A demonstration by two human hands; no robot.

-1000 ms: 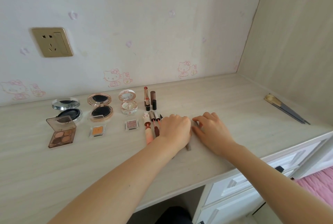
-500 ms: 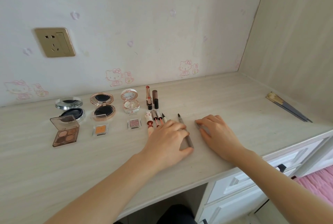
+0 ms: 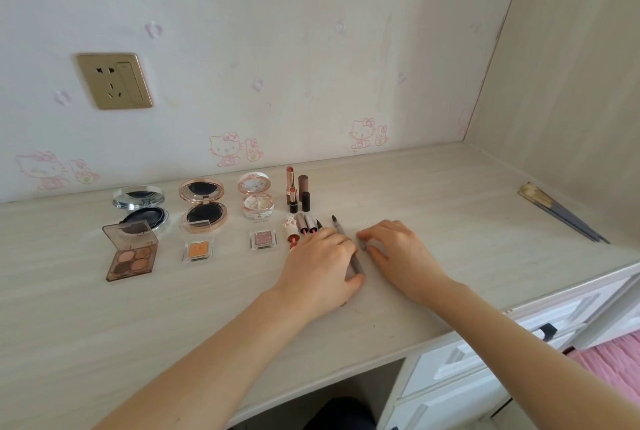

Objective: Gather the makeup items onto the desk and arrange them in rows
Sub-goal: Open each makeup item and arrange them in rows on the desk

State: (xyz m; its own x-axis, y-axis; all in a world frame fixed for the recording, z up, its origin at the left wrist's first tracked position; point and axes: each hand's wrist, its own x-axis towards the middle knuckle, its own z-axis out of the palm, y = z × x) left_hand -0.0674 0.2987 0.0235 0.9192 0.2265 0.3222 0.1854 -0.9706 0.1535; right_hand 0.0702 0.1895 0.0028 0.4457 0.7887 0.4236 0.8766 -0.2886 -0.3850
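Makeup lies in rows on the pale desk [image 3: 450, 208]: a silver compact [image 3: 140, 208], a rose-gold compact [image 3: 204, 204], a white compact [image 3: 256, 199], two upright lipsticks [image 3: 292, 190] and, in front, an eyeshadow palette [image 3: 131, 251], an orange pan [image 3: 198, 249], a pink glitter pan [image 3: 263, 239] and lip glosses [image 3: 293, 230]. My left hand [image 3: 322, 267] rests on a grey liner pen [image 3: 341, 230] lying on the desk, thumb at its near end; the dark tip points away. My right hand [image 3: 398, 256] pinches a small grey cap [image 3: 362, 243] just right of the pen.
Two long makeup brushes [image 3: 561, 216] lie at the far right beside the side panel. A wall socket [image 3: 114, 81] sits above the desk at the left. White drawers [image 3: 485, 360] are below the desk's front edge at the right.
My left hand has slid back toward me, uncovering the pen's dark tip. My right hand has drawn a little to the right with the grey cap.
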